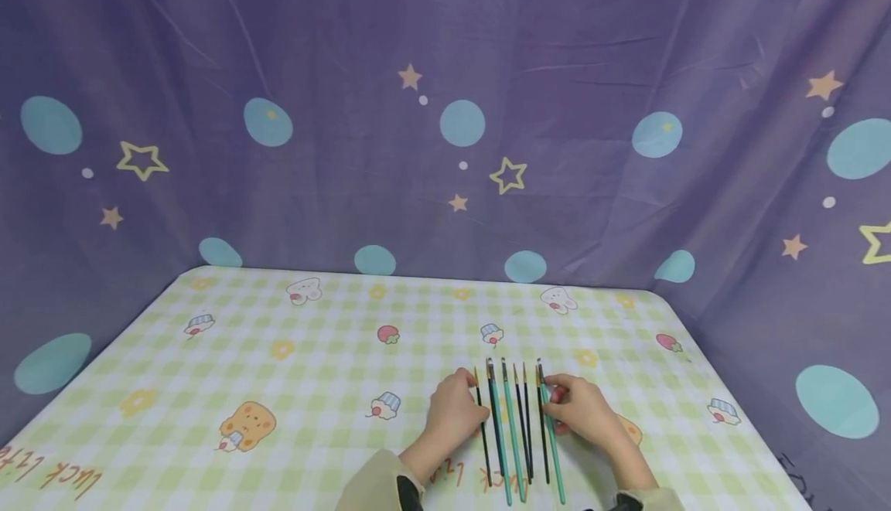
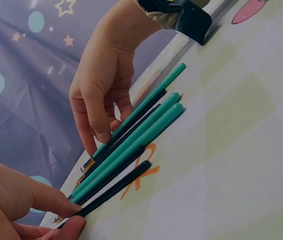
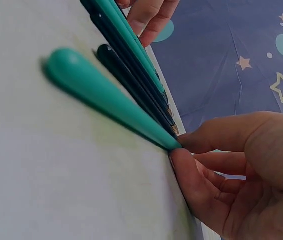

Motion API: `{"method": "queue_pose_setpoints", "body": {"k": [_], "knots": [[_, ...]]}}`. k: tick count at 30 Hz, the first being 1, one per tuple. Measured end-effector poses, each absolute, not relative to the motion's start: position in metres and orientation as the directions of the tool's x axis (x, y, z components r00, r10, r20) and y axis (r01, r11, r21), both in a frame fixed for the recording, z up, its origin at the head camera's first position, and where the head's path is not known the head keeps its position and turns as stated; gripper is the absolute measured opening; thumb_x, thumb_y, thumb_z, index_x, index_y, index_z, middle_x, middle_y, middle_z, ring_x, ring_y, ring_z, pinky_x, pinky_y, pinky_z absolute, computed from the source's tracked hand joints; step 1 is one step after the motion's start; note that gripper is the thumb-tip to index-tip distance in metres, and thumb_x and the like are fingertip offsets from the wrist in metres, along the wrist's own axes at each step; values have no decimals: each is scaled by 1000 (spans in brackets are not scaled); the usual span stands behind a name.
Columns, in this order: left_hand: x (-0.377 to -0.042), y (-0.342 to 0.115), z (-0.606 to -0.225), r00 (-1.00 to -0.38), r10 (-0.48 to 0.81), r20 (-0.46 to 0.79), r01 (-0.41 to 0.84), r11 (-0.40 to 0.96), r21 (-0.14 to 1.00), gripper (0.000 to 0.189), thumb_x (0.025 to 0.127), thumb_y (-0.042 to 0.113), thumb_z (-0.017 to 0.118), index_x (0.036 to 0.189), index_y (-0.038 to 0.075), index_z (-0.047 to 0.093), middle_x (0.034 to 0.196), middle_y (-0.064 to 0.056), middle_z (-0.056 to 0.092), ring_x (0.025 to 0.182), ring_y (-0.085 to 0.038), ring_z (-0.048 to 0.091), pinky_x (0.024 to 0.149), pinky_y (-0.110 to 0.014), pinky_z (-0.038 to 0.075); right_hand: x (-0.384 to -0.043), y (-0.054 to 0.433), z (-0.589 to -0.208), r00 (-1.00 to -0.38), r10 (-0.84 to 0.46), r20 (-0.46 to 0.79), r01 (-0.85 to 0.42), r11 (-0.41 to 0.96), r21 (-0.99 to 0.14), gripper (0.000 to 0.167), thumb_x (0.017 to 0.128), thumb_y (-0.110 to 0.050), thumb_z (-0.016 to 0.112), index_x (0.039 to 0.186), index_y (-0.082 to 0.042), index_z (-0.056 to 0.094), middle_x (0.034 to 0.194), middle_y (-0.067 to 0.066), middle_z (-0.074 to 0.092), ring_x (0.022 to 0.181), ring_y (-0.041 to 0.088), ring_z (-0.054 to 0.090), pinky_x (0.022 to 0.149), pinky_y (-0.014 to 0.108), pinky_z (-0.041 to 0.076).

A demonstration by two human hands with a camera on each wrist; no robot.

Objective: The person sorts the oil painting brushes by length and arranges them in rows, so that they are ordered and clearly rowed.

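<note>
Plainly, paintbrushes (image 1: 513,434) side by side on the checked bench (image 1: 313,387), left hand (image 1: 454,409) with its grip closed, pinching an outer black brush (image 1: 486,453), right hand (image 1: 581,409) likewise, finger and thumb nipping the teal brush (image 1: 555,457) at the row's other side.

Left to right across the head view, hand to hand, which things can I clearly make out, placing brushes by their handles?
Left hand, leftmost black brush, middle teal brush, two black brushes, rightmost black brush, rightmost teal brush, right hand.
</note>
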State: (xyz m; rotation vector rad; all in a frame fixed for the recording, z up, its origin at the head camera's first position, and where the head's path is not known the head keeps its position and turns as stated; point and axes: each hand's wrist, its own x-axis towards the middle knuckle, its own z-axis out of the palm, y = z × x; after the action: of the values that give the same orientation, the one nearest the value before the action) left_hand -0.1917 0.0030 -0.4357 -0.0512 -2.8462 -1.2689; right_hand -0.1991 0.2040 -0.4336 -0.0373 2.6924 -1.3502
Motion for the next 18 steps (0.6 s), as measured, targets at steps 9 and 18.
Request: {"method": "queue_pose_setpoints", "body": {"k": [9, 18], "knots": [[-192, 4, -433, -999, -4, 35, 22, 696, 718, 32, 68, 6, 70, 97, 1, 59, 70, -4, 51, 58, -15, 47, 51, -27, 41, -199, 202, -434, -994, -70, -88, 25, 624, -781, 46, 76, 0, 65, 119, 5, 53, 74, 4, 53, 53, 13, 56, 47, 25, 50], [-195, 6, -428, -999, 2, 49, 34, 760, 649, 26, 67, 5, 67, 91, 2, 58, 79, -9, 58, 65, -20, 53, 58, -33, 45, -198, 203, -434, -994, -82, -73, 1, 658, -753, 45, 76, -2, 66, 119, 5, 54, 71, 2, 53, 48, 13, 56, 48, 25, 48]]}}
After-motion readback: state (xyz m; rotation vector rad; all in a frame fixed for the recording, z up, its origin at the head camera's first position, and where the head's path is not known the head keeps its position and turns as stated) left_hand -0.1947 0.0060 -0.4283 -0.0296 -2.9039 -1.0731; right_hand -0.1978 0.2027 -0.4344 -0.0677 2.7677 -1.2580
